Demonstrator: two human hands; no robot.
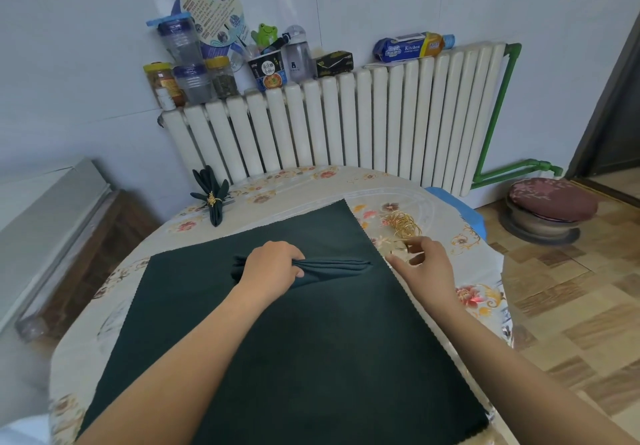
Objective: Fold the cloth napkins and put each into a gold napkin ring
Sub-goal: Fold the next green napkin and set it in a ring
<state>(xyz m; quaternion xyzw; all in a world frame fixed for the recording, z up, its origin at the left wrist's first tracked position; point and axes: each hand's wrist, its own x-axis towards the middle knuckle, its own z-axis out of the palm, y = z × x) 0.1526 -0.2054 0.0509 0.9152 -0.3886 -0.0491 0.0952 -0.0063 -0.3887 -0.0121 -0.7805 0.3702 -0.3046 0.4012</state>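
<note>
Pleated napkin gripped, rings beside it
The left hand (pixel 273 264) grips a folded napkin (pixel 329 268) atop flat green cloth (pixel 277 340); the right hand (pixel 424 261), fingers loose, nears gold rings (pixel 403 224) on the floral table (pixel 478 292); jars (pixel 194 81) line the radiator (pixel 346 126).

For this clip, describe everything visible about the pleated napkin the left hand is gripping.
The pleated napkin is dark green cloth, matte and woven-looking, gathered into narrow lengthwise folds that form a slim bundle. It lies roughly level on the flat napkin spread across the table, its tapered end pointing toward the person's right. The left hand grips it near the middle, fingers curled round it, and a short fanned end shows past the knuckles. No ring is on it yet. The right hand is apart from it.
</note>
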